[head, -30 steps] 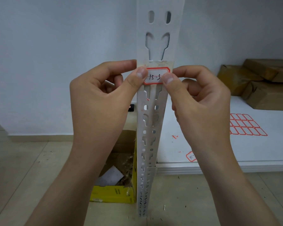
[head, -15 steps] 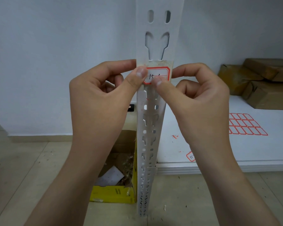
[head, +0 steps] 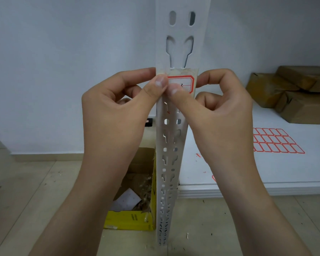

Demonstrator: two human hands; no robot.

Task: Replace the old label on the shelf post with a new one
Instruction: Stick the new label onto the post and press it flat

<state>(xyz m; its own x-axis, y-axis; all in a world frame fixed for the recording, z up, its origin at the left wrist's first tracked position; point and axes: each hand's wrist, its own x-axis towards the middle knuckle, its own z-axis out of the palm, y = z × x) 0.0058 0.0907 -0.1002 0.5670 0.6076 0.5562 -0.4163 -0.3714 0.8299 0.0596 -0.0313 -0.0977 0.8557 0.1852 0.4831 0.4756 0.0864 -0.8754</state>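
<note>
A white perforated shelf post [head: 171, 137] stands upright in the middle. A white label with a red border [head: 185, 82] is stuck across it, over a band of yellowish old glue residue. My left hand [head: 122, 108] grips the post's left edge, its thumb pressed on the label's left end. My right hand [head: 216, 111] holds the post's right edge, with its thumb pressed on the label's lower left part, next to the left thumb. The thumbs hide most of the writing.
A white shelf board [head: 266, 174] lies at the right with a sheet of red-bordered blank labels [head: 277, 140], label scraps and brown wrapped parcels [head: 294, 93]. A yellow cardboard box [head: 131, 217] with scraps stands on the tiled floor left of the post.
My right thumb has slid leftwards across the label, from its right part to beside the left thumb. The left hand and the post have stayed put.
</note>
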